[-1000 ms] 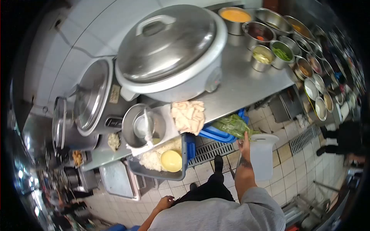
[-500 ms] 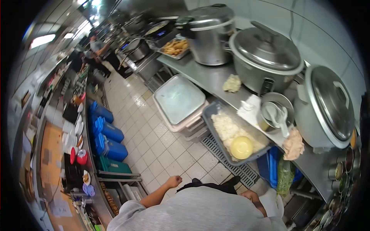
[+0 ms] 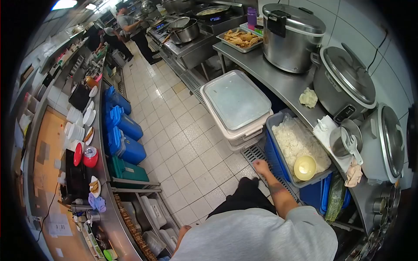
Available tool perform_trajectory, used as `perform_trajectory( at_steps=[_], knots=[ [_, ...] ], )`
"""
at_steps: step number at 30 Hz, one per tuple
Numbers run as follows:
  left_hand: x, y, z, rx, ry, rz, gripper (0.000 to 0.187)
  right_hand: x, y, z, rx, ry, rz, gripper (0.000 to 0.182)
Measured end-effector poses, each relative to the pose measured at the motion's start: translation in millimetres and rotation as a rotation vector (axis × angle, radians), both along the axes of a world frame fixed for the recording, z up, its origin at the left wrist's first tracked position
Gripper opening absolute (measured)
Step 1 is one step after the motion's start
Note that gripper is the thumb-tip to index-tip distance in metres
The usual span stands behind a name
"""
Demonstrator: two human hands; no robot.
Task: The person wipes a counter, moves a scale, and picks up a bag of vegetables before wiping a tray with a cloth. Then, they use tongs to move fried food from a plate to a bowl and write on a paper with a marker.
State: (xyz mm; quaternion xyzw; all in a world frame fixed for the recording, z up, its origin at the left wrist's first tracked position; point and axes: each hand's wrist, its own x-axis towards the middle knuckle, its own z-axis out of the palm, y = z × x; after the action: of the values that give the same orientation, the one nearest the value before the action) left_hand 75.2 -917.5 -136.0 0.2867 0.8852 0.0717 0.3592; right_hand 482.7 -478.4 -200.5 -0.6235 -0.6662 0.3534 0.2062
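Observation:
My right hand (image 3: 261, 167) is swung forward over the tiled floor, its fingers curled and nothing visible in them. It is nearest the grey tub of cooked rice (image 3: 300, 143), apart from it. In the rice sits a yellow bowl (image 3: 305, 168). My left hand (image 3: 183, 229) hangs low beside my grey shirt, near the left counter's lower shelf; my body and the angle hide most of its fingers.
Lidded pale bins (image 3: 235, 102) stand ahead right. Blue bins (image 3: 126, 145) line the left counter. On the right counter are rice cookers (image 3: 294, 37), a tray of fried food (image 3: 240, 39) and a metal pot with utensils (image 3: 344, 141). Two people (image 3: 133, 32) stand far down the aisle.
My right arm has swung forward and my left hand has dropped back. The view has shifted, so the bins, rice tub and cookers appear farther right.

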Motion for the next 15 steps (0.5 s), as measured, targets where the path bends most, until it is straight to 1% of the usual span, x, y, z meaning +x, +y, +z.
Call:
perform_trajectory(
  at_steps=[1, 3, 5, 7, 9, 10, 12, 13, 14, 15],
  knots=[
    [4, -5, -3, -0.044, -0.027, 0.039, 0.033, -21, 22, 38, 0.001, 0.094, -0.033, 0.022],
    [12, 1, -7, -0.116, -0.078, 0.088, 0.035, -47, 81, 39, 0.077, 0.06, -0.043, 0.021],
    [16, 16, -11, -0.147, -0.122, 0.116, 0.037, -59, 134, 55, 0.219, 0.032, -0.079, 0.023],
    [14, 41, -14, -0.151, -0.155, 0.129, 0.039, -66, 181, 59, 0.255, 0.007, -0.329, 0.027],
    [8, 74, -14, -0.143, -0.174, 0.137, 0.041, -71, 224, 66, -0.276, 0.164, -0.722, 0.041],
    [3, 95, -14, -0.131, -0.18, 0.142, 0.042, -71, 242, 55, -0.383, 0.156, -0.779, 0.042],
    [-8, 142, -10, -0.089, -0.19, 0.147, 0.044, -89, 259, 25, -0.395, 0.2, -0.744, 0.038],
    [-14, 171, -7, -0.059, -0.206, 0.153, 0.045, -94, 262, 26, -0.407, 0.224, -0.746, 0.036],
    [-23, 203, -5, -0.012, -0.231, 0.162, 0.046, -105, 263, 25, -0.465, 0.258, -0.817, 0.03],
    [-30, 242, -3, 0.053, -0.293, 0.188, 0.048, -111, 262, 21, -0.615, 0.373, -0.759, 0.035]
  ],
)
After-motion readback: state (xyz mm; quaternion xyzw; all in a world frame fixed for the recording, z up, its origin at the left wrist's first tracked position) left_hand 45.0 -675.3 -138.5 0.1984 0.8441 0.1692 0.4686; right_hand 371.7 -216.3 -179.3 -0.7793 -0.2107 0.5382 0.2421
